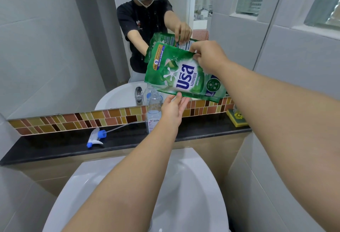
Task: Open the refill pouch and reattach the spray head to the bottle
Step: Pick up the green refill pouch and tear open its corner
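A green refill pouch (181, 73) hangs tilted in the air in front of the mirror. My right hand (207, 57) pinches its top right corner. My left hand (172, 107) sits under the pouch's lower edge, fingertips touching it. Behind my left hand a clear, capless spray bottle (153, 110) stands upright on the black ledge, its neck open just below the pouch. The white and blue spray head (96, 138) lies on its side on the ledge to the left, its thin dip tube stretching towards the bottle.
A black stone ledge (55, 147) runs along the wall under a band of brown mosaic tiles. A white basin (184, 195) lies below my arms. A yellow-green sponge (237, 117) rests at the ledge's right end. The mirror (55, 38) reflects a chrome tap.
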